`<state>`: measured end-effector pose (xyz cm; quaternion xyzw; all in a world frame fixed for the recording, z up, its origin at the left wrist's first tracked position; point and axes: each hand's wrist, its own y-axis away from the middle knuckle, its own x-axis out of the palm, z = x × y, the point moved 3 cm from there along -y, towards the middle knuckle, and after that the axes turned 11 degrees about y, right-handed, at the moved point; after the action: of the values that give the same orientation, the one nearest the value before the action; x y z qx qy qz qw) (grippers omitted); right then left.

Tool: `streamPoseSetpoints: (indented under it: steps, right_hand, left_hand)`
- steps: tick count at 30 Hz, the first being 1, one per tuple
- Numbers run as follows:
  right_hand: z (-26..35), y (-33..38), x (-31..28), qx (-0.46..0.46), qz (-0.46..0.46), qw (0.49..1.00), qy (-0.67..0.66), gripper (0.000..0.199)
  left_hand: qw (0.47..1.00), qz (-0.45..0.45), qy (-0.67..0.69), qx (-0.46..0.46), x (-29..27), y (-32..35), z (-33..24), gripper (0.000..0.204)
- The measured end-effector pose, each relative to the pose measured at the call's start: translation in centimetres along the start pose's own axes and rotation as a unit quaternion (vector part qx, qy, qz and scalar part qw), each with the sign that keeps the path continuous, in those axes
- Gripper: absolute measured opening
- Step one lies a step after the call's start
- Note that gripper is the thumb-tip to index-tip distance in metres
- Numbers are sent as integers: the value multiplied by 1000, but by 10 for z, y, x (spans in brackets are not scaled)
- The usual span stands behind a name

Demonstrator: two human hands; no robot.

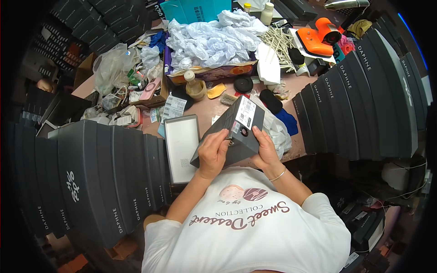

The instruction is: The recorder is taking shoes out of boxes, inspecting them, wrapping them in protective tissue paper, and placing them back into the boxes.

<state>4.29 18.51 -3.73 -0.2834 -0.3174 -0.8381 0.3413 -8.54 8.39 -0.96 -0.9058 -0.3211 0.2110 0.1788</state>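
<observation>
A dark grey shoebox [227,129] is tilted up in front of my body, held between both hands. On its end panel are a white printed label [246,114] and a round dark-rimmed hole [244,131]. My left hand [213,154] grips the left side, its fingertips bent over the end panel near the label's lower edge. With the thumb beside the hole, my right hand [267,150] holds the right side; its other fingers are partly hidden. A grey lid [196,136] lies to the left, pale inner side up.
Tall stacks of dark shoeboxes stand at left [104,182] and right [350,100]. Behind are a bin of crumpled white tissue paper [211,43], a bottle in a cup [195,86], a brush [228,98], black pads [271,101], a blue cloth [287,122] and an orange device [318,38].
</observation>
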Motion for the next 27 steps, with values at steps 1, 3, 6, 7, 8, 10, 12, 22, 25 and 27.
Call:
streamPoseSetpoints:
  steps: [1,3,6,7,8,10,12,22,25,27]
  right_hand:
    - [-4,2,2,1,9,1000,23,34]
    - [-20,9,11,-7,37,997,70,41]
    - [-20,4,21,-45,32,990,130,52]
    - [-13,-3,18,-21,68,992,106,51]
    - [-3,-9,11,5,103,991,83,50]
    - [23,-23,14,-24,98,994,45,54]
    - [44,-36,10,13,96,994,47,51]
    - [10,-21,17,-16,221,914,339,39]
    - [-6,-9,36,48,225,909,349,33]
    - [-11,-8,25,87,222,892,384,32]
  left_hand:
    - [999,-10,4,-36,-4,-2,3,19]
    - [998,-23,6,-54,-10,-13,5,16]
    - [999,-14,19,-39,-11,-15,1,16]
    - [997,-4,41,-59,-15,-17,2,21]
    - [993,-16,93,-71,-21,-17,5,24]
    - [974,-41,202,-89,-27,-26,15,30]
    - [991,10,128,-26,-36,-55,6,49]
    - [939,327,-105,-12,-15,-85,10,56]
    - [927,320,-195,-25,-18,-83,10,68]
    - [923,307,-227,-46,-17,-82,5,67]
